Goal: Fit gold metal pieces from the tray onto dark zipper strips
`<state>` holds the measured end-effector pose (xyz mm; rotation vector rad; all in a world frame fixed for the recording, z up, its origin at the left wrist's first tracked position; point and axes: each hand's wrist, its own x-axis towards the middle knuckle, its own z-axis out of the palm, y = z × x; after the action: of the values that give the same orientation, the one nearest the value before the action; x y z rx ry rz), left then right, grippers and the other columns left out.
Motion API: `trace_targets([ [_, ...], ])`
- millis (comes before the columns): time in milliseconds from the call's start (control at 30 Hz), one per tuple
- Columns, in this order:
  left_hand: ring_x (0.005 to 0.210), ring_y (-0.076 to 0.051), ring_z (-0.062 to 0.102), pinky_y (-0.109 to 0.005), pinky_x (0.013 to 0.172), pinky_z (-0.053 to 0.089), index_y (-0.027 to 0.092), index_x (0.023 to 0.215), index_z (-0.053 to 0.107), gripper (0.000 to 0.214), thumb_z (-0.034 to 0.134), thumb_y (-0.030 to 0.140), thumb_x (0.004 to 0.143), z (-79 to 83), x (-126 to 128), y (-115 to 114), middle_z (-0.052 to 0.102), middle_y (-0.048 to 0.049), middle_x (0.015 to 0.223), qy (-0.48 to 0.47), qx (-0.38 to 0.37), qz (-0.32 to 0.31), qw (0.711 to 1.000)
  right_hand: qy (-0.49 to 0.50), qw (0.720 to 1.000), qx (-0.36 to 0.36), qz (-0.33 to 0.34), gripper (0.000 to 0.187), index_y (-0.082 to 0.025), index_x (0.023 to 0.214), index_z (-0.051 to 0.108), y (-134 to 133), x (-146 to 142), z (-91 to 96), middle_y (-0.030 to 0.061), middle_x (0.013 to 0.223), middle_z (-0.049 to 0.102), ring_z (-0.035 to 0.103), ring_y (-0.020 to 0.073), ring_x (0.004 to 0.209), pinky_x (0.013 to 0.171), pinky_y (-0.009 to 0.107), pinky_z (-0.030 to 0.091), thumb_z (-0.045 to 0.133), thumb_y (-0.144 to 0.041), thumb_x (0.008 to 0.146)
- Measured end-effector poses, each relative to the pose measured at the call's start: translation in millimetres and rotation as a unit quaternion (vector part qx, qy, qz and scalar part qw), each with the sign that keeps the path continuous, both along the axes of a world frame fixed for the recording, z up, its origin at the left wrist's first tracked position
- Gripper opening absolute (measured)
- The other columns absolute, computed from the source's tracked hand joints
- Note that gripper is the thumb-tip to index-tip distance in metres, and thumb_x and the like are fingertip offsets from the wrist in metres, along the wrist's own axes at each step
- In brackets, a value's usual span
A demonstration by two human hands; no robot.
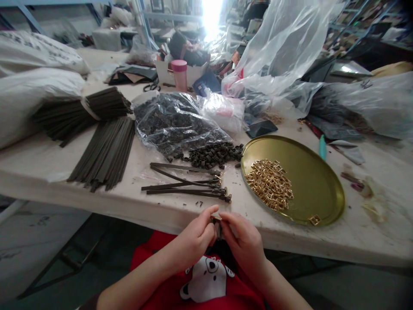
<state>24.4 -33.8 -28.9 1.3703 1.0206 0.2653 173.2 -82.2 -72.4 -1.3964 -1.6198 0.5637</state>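
My left hand [201,230] and my right hand [243,237] meet just in front of the table edge, fingertips pinched together. Between them is a small gold buckle [216,218] with a dark strap [219,232] hanging below it, mostly hidden by the fingers. Just beyond my hands, several dark straps with gold buckles [189,189] lie on the table. To the right, a round gold tray [309,172] bears a heap of gold buckles [271,183]. A pile of small dark strap loops [209,156] sits behind the finished-looking straps.
Loose dark straps [103,153] lie at left, below a tied bundle of straps [97,105]. A clear plastic bag [174,118] holds more dark loops. Behind stand a pink-lidded cup [180,75] and a filled box. A teal tool [322,147] lies beyond the tray.
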Motion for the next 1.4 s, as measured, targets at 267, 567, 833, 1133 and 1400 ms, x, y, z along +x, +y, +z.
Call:
trace_targets([
  [267,0.115,-0.016,0.046,-0.027,0.098,0.032,0.022,0.131,0.038,0.044,0.036,0.021,0.087,2.1,0,0,0.051,-0.0044,0.128,-0.073,0.062,-0.039,0.995,0.396,0.894,-0.206,-0.046,0.017,-0.022,0.091,0.053,6,-6,8.6,-0.0014,0.075,0.061,0.059,0.0122,0.069,0.063,0.022,0.049,0.06,-0.031,0.078],
  [567,0.086,-0.015,0.056,-0.023,0.08,0.04,0.019,0.101,0.056,0.024,0.037,0.023,0.086,1.9,5,-1,0.063,-0.0026,0.095,-0.04,0.119,-0.067,0.99,0.57,0.767,-0.295,-0.017,0.029,-0.022,0.093,0.047,6,-6,2.3,-0.0071,0.066,0.054,0.052,0.0063,0.055,0.055,0.017,0.042,0.066,-0.03,0.073],
  [833,0.05,-0.01,0.036,-0.02,0.048,0.031,0.018,0.078,0.047,0.024,0.037,0.039,0.083,-5.5,1,-2,0.039,0.006,0.056,-0.02,0.05,-0.055,0.997,0.296,0.934,-0.197,-0.042,0.019,-0.019,0.088,0.051,11,16,-0.9,-0.0015,0.071,0.056,0.054,0.0126,0.063,0.06,0.025,0.045,0.054,-0.036,0.08],
  [1133,0.055,-0.011,0.034,-0.021,0.051,0.029,0.018,0.077,0.044,0.029,0.032,0.043,0.084,-12.9,7,2,0.035,0.0054,0.059,-0.009,0.063,-0.054,0.997,-0.313,0.931,-0.08,-0.169,0.017,-0.015,0.086,0.059,85,101,10.4,0.0066,0.085,0.06,0.055,0.0159,0.072,0.066,0.026,0.04,0.043,-0.021,0.086],
  [1400,0.058,-0.012,0.036,-0.021,0.053,0.03,0.018,0.078,0.046,0.026,0.033,0.039,0.084,-17.6,2,17,0.036,0.0045,0.062,0.006,0.068,-0.038,0.997,-0.419,0.896,-0.097,-0.108,0.014,-0.013,0.073,0.064,152,80,-6.1,0.0131,0.082,0.061,0.053,0.0232,0.08,0.068,0.032,0.034,0.052,-0.013,0.079],
])
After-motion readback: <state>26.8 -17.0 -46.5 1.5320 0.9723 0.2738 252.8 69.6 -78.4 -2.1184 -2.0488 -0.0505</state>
